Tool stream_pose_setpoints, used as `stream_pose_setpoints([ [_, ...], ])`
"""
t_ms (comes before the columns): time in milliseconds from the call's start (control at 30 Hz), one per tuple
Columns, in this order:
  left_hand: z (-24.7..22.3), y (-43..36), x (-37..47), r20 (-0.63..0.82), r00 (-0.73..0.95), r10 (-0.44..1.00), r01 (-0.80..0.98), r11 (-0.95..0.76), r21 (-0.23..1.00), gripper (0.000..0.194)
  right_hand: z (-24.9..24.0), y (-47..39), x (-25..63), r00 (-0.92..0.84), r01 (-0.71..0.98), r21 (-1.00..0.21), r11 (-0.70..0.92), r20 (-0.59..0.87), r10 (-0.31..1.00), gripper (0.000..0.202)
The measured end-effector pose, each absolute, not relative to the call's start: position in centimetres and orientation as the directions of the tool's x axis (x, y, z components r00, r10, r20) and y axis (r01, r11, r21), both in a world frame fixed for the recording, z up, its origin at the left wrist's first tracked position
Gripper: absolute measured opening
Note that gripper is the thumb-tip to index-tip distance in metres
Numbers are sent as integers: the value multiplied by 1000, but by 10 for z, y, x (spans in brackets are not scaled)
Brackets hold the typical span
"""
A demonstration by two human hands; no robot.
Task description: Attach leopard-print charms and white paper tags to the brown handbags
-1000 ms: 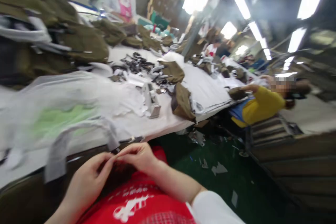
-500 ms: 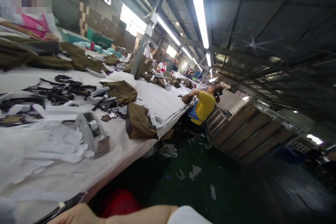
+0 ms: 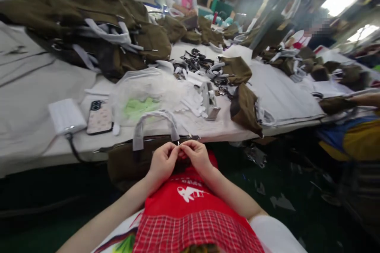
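Note:
My left hand [image 3: 162,162] and my right hand [image 3: 198,157] meet fingertip to fingertip over my lap. Both are closed in a pinch at the top edge of a dark olive handbag [image 3: 123,166], near the end of its opening. A tiny shiny bit shows between the fingertips, too small to name. The bag leans against the table's front edge, its handle [image 3: 139,134] wrapped in white and standing up. My hands and the red apron [image 3: 175,197] hide part of the bag.
On the white table [image 3: 282,99] lie a phone [image 3: 100,118], a white box with a cable [image 3: 67,115], a clear plastic bag [image 3: 124,91], a grey tape dispenser [image 3: 209,102] and a small brown bag [image 3: 245,106]. Olive bags [image 3: 74,19] are heaped left. Co-workers stand across and right.
The view has swung left and down from the aisle and ceiling to my lap. Both hands are now in sight together at the handbag; before, only part of one arm and hand showed.

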State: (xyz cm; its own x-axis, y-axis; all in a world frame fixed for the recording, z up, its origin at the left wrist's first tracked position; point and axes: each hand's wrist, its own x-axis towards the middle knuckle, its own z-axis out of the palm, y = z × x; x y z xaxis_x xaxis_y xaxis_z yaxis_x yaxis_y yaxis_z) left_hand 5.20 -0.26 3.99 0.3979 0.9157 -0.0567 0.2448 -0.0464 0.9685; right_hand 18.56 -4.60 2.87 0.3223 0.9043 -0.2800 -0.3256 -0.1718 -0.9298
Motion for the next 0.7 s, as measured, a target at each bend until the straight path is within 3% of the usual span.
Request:
stream_pose_setpoints([
  [200,39,-5,57,-111,387,915,174,46,984,27,31,-46,188,311,-268,-951,-152,-235,921,28],
  [533,37,-3,64,-180,365,913,259,87,962,31,23,-41,191,317,-322,-935,-149,-255,913,29],
  [700,44,1,63,-134,432,892,338,-22,941,34,28,-40,185,393,-407,-908,-99,-272,879,33],
])
